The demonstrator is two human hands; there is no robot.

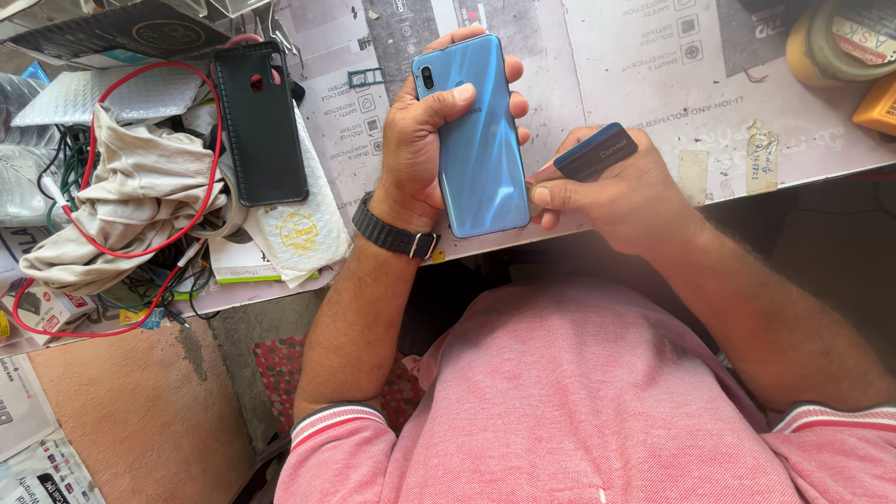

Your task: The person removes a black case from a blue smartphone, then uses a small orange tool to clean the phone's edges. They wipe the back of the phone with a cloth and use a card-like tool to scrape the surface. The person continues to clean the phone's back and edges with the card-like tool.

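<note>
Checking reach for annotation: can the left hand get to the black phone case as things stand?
Probably not right away: the left hand is closed around the blue phone. The black phone case lies uncovered beside it on the bench, so the path itself looks free.

You hold a glossy blue phone (pixel 482 140) back side up, upright at the upper centre of the frame. Against its right edge sits a small dark blue flat tool (pixel 595 151), tilted.

Black phone case (pixel 259 126) beside crumpled cloth (pixel 131 201), red wire (pixel 112 243), tape rolls (pixel 835 42) far right.
</note>
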